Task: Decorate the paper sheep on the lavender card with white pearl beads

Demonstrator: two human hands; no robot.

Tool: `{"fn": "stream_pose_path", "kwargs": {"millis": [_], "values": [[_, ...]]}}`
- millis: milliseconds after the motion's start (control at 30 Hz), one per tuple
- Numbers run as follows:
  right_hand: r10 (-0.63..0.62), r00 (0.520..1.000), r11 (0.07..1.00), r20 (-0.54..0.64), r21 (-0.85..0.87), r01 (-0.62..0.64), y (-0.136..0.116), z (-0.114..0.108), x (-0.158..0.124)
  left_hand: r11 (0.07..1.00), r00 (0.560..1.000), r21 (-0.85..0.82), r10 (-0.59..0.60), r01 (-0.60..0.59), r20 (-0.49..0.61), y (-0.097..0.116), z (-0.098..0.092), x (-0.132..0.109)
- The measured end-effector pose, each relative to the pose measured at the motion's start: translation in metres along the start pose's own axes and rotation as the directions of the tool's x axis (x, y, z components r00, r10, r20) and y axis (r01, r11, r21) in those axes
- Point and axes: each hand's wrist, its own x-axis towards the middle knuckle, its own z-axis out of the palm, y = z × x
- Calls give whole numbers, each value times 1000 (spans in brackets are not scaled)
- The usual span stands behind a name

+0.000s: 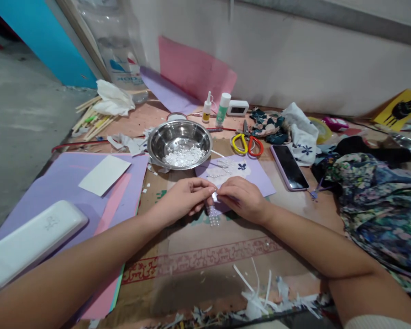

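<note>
Both hands meet over a purple card (pixel 260 177) at the middle of the work surface. My left hand (pixel 192 195) has thumb and fingertips pinched on a small strip of clear beads (pixel 213 218), which hangs below the fingers. Close against it, my right hand (pixel 241 197) has its fingers closed near the strip's white upper end; what those fingertips hold is too small to name. Pearl-like bead strings (pixel 219 171) and a dark blue flower (pixel 242 167) lie on the card. Just behind my left hand stands a steel bowl (pixel 180 141) with white pieces inside.
Scissors (pixel 239 144), a glue stick (pixel 223 109), a glue bottle (pixel 207 108) and a phone (pixel 290 167) lie or stand behind the hands. Coloured paper (pixel 71 183) and a white case (pixel 37 242) are left, floral fabric (pixel 380 205) right, paper scraps (pixel 255 304) in front.
</note>
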Motion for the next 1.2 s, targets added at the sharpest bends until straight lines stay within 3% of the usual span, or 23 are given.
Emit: {"fn": "stream_pose_path", "kwargs": {"millis": [133,267,400,567,700,800,900,1200], "values": [[43,999,999,23,-22,-43,-1,-1,-1,995,998,-78,-68,67,-12,-3,6,2],[70,997,996,14,-58,-69,-3,-2,0,998,997,-44,-52,50,-50,-1,9,1],[26,999,998,-21,-57,-27,-4,-3,2,999,996,44,26,-22,-86,-2,8,-1],[-1,1000,998,-22,-57,0,-4,-3,2,949,974,253,213,-188,-76,-5,2,-2],[7,1000,997,-3,-73,-7,-4,-2,2,816,942,516,331,-260,-50,-6,-5,-2],[29,999,996,38,-83,-26,-3,0,2,607,895,734,446,-305,3,-8,-13,0],[63,992,994,108,-98,-53,0,2,2,446,871,828,481,-341,99,-11,-20,4],[44,982,992,182,-124,-21,2,4,3,373,883,851,426,-371,199,-19,-22,16]]}}
